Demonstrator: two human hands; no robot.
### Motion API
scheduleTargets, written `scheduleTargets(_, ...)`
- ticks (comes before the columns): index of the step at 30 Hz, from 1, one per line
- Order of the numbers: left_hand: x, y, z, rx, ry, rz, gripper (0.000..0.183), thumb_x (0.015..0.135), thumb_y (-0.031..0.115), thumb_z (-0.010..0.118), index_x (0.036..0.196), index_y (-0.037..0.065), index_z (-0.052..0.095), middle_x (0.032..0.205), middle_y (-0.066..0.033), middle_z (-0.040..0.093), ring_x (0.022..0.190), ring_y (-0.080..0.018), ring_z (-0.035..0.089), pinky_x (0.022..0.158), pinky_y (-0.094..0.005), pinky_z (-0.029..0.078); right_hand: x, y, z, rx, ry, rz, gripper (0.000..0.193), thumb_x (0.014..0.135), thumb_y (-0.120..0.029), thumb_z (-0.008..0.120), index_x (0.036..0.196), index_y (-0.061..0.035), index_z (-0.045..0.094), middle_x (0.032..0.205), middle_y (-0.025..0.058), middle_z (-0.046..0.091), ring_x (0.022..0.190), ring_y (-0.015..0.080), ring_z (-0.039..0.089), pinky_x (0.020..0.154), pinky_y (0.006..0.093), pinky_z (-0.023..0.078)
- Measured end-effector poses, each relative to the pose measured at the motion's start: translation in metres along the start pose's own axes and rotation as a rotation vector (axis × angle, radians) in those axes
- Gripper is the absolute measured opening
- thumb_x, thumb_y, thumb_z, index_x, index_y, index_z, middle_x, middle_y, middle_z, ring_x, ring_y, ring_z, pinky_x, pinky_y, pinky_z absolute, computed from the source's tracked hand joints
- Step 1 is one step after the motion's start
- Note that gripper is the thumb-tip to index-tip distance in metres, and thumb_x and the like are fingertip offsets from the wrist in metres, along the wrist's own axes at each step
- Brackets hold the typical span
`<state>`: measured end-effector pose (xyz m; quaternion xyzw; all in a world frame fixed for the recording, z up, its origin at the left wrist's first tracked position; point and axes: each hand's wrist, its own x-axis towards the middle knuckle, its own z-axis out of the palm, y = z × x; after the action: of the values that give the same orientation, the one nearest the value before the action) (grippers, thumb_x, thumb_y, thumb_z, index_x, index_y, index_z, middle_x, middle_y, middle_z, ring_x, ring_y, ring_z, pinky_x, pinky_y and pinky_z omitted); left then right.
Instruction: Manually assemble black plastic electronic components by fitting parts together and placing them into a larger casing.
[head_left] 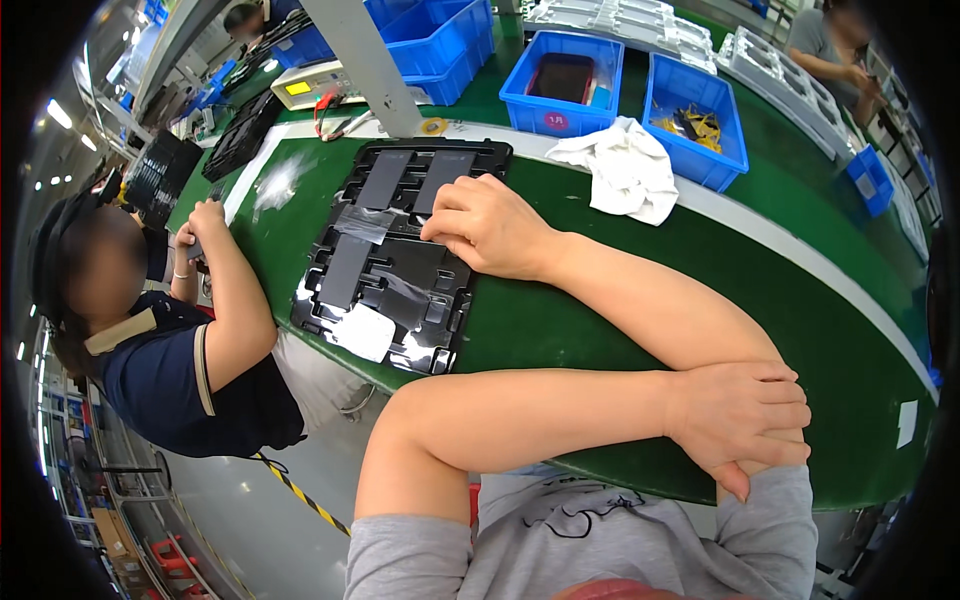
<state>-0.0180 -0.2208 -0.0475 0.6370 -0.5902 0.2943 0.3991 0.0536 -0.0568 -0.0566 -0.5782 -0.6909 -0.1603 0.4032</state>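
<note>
Left hand (740, 420) nearest, crossed over, fingers wrapped around own right elbow, gripping no object, prob. bracing the arm. Right hand (485, 225) rests w/ fingers curled loosely on black moulded tray (400, 250), steadying it on green table (600, 320); flat dark glossy panels (385, 180) in recesses. Beyond: crumpled white cloth (625, 170), blue plastic bins (565, 85).

The person is wearing a grey short-sleeved shirt (600, 540) with a dark line drawing on the chest; both forearms are showing bare.
</note>
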Motion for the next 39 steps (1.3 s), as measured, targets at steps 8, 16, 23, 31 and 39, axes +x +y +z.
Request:
scheduleTargets(8, -0.002, 0.001, -0.002, 0.003, 0.006, 0.002, 0.078, 0.063, 0.064, 0.063, 0.120, 0.012, 0.052, 0.114, -0.0183, 0.051, 0.104, -0.0348, 0.051, 0.095, -0.0492, 0.038, 0.002, 0.000, 0.002, 0.016, -0.006, 0.018, 0.007, 0.077, -0.009, 0.067, 0.082, -0.0128, 0.065, 0.083, -0.0006, 0.055, 0.081, 0.0187, 0.053, 0.073, 0.0330, 0.039)
scheduleTargets(16, 0.001, 0.001, -0.004, 0.001, -0.020, -0.020, 0.081, 0.058, 0.062, 0.065, 0.120, 0.011, 0.051, 0.114, -0.0160, 0.051, 0.104, -0.0332, 0.051, 0.094, -0.0476, 0.039, -0.001, 0.005, 0.006, -0.011, 0.046, -0.029, 0.012, 0.070, -0.011, 0.067, 0.080, -0.0167, 0.064, 0.081, -0.0018, 0.054, 0.081, 0.0175, 0.053, 0.072, 0.0329, 0.039)
scheduleTargets(23, 0.003, 0.002, -0.008, 0.051, -0.036, -0.010, 0.068, 0.077, 0.063, 0.047, 0.120, 0.011, 0.053, 0.118, -0.0176, 0.050, 0.106, -0.0331, 0.052, 0.093, -0.0476, 0.040, -0.003, 0.003, 0.006, 0.009, 0.068, -0.009, 0.008, 0.074, -0.013, 0.069, 0.080, -0.0160, 0.065, 0.080, -0.0017, 0.054, 0.081, 0.0169, 0.053, 0.072, 0.0325, 0.039)
scheduleTargets(31, 0.003, 0.000, -0.012, 0.064, -0.013, -0.021, 0.066, 0.081, 0.063, 0.042, 0.119, 0.011, 0.054, 0.118, -0.0184, 0.051, 0.105, -0.0340, 0.052, 0.093, -0.0481, 0.040, -0.002, 0.002, 0.011, -0.010, 0.071, -0.017, 0.005, 0.074, -0.015, 0.068, 0.078, -0.0165, 0.065, 0.080, -0.0016, 0.054, 0.081, 0.0172, 0.054, 0.071, 0.0325, 0.039)
scheduleTargets(39, -0.001, -0.003, 0.007, 0.032, 0.067, 0.013, 0.070, 0.068, 0.064, 0.060, 0.113, 0.012, 0.054, 0.106, -0.0151, 0.054, 0.097, -0.0325, 0.053, 0.092, -0.0468, 0.037, 0.001, 0.002, 0.002, -0.018, 0.010, -0.021, 0.010, 0.073, -0.009, 0.066, 0.082, -0.0134, 0.065, 0.081, 0.0015, 0.056, 0.080, 0.0209, 0.055, 0.072, 0.0350, 0.040)
